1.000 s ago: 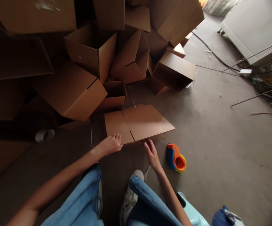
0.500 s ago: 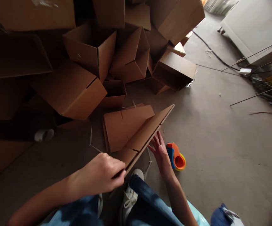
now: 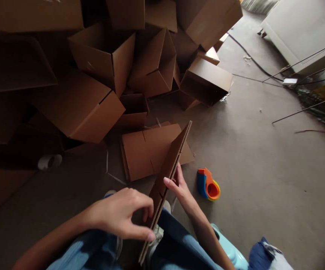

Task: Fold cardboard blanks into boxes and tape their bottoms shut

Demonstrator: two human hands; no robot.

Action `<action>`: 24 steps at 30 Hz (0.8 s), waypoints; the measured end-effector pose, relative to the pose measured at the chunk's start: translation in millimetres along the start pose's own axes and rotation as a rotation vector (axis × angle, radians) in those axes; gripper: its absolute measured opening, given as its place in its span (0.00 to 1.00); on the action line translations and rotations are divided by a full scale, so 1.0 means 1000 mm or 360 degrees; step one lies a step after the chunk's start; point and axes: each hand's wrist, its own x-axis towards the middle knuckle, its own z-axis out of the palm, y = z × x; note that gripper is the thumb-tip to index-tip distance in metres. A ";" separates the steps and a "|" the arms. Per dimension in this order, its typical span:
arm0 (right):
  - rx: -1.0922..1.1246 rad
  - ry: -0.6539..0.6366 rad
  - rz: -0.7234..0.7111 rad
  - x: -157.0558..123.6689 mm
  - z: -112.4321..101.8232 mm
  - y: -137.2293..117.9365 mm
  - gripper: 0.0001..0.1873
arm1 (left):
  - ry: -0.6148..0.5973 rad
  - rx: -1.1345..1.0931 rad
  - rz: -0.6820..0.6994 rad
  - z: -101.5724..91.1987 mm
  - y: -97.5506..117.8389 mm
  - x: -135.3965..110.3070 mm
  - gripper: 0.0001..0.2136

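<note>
Flattened brown corrugated carton point(image 3: 165, 191) had swung up on edge, standing between the hands: left hand point(image 3: 120, 213) pinched its near end narrowly, right hand point(image 3: 181, 189) lay open against its face. Second flat brown carton point(image 3: 148, 150) lay behind; orange-and-blue tape dispenser point(image 3: 208, 184) sat nearby; heap of brown cardboard boxes point(image 3: 78, 105) beyond.

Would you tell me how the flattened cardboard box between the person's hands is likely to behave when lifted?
The flattened cardboard box is probably light for its size: the left hand and right hand steady it on edge with fingers alone. It seems stiff across its panels, but likely to fold at creases.
</note>
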 end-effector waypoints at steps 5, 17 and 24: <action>-0.0037 -0.0245 -0.0062 -0.008 0.017 0.005 0.65 | 0.0751 -0.0325 -0.0136 0.010 -0.016 0.020 0.27; -0.0139 -0.0363 -0.0074 -0.012 0.021 0.002 0.67 | 0.1039 -0.0551 -0.0146 0.028 -0.065 0.042 0.38; -0.0206 -0.0372 -0.0110 -0.011 0.019 -0.003 0.67 | 0.1186 -0.0551 -0.0185 0.025 -0.059 0.034 0.35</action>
